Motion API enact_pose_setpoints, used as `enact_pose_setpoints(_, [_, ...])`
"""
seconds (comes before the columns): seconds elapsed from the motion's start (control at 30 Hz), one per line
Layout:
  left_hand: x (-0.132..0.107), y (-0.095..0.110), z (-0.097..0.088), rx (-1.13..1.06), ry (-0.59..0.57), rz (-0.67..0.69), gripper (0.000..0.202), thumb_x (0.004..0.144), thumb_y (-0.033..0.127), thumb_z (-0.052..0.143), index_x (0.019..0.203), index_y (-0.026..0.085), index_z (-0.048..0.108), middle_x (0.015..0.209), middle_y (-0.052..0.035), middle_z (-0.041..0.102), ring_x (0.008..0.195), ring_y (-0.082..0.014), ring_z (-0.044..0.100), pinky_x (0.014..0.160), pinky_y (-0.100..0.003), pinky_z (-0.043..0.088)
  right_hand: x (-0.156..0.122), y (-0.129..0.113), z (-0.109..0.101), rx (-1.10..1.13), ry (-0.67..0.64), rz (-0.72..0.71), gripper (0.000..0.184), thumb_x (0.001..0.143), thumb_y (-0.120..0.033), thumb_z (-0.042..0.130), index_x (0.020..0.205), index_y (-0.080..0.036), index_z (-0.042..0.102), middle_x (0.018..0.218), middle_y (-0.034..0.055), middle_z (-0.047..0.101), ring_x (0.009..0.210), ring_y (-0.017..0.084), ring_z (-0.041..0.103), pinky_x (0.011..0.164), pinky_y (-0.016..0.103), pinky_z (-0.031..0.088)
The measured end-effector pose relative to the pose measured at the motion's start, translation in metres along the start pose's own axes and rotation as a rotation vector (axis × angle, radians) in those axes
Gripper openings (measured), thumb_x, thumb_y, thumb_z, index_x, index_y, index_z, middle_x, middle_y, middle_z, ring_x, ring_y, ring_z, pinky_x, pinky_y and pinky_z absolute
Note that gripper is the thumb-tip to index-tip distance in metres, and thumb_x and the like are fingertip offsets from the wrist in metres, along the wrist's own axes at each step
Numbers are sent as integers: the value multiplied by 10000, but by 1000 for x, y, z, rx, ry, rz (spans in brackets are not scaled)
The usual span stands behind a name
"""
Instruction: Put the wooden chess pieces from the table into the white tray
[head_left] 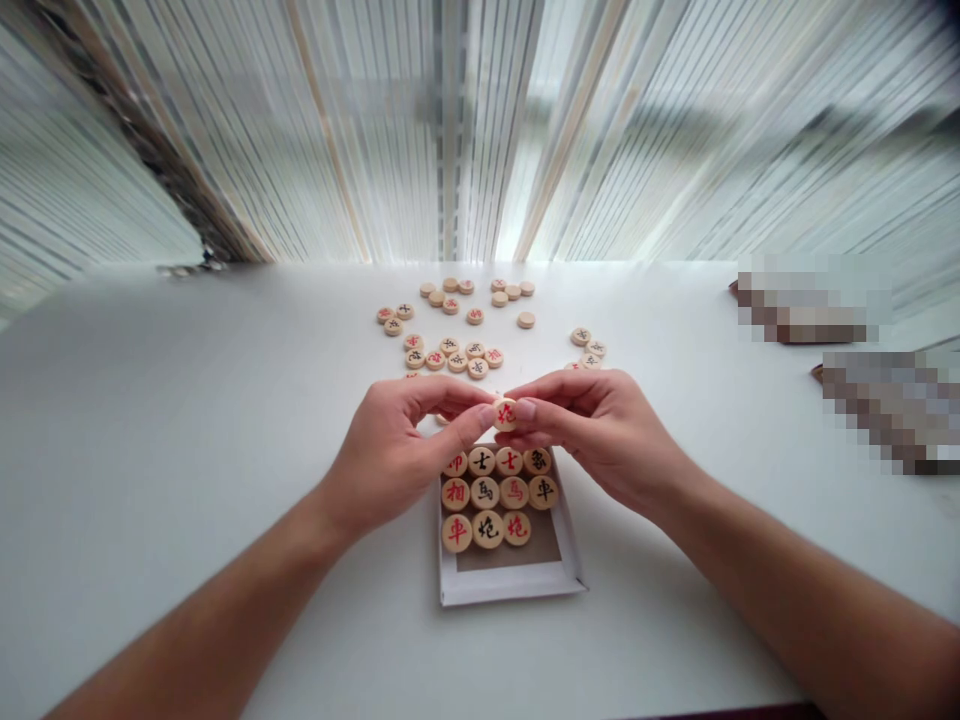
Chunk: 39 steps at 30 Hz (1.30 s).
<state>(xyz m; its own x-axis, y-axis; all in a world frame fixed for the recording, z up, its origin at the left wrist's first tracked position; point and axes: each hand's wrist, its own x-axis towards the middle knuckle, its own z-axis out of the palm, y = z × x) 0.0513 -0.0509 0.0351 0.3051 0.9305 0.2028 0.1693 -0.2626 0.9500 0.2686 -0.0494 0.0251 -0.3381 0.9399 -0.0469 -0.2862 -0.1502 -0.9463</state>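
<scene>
A round wooden xiangqi piece with a red character [505, 414] is pinched between my two hands, its face turned toward me. My left hand [409, 430] grips its left edge, with the thumb in front. From the other side, my right hand [592, 415] has its thumb on the piece's right edge and its fingers behind. Just below sits a shallow white box [517, 586], holding rows of face-up pieces in red and black. In its front row, a red piece [457, 533], a black piece [488, 529] and another red one lie side by side.
Loose xiangqi pieces [457, 362] lie scattered beyond my hands, some face down. A small group [580, 337] is at the right. Two blurred-out flat objects [802, 305] rest on the white table [225, 400] at far right. Vertical blinds [375, 130] hang behind.
</scene>
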Motion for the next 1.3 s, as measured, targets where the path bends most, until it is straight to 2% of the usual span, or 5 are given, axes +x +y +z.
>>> enact_pose_setpoints(0.1, [-1,0,0,-43,-15,-38,127,965,311,821,1039,244,900,978,-28,880,913,-196,806,839,-287,617,0,0,0,41,-7,6,189,807,-288,995,939,-191,902,878,64,872,788,170,849,773,222,718])
enact_pose_setpoints(0.4, [-2,1,1,-71,7,-94,153,944,321,832,1047,229,899,1014,-47,883,936,-225,821,859,-302,649,1,0,2,32,-2,-5,244,750,-283,1027,928,-179,896,827,62,858,749,173,839,747,235,714])
enact_pose_setpoints(0.77, [-8,12,10,281,89,128,99,949,256,770,936,226,864,850,-5,861,759,-180,774,733,-267,613,-2,0,4,-74,64,-15,285,660,-301,1070,805,-178,857,727,46,817,679,164,779,671,246,664])
enact_pose_setpoints(1.07, [-7,10,13,83,63,41,120,967,276,785,910,211,868,876,-19,871,801,-179,793,771,-263,633,-3,0,5,25,24,19,277,687,-325,1061,806,-185,853,770,52,835,702,160,791,697,242,657])
enact_pose_setpoints(1.3, [-8,5,13,-91,90,-46,128,945,307,827,1003,204,876,962,-53,877,871,-214,830,806,-292,683,-1,-1,7,100,-12,76,217,755,-357,1020,860,-219,890,867,53,856,780,170,809,835,307,696])
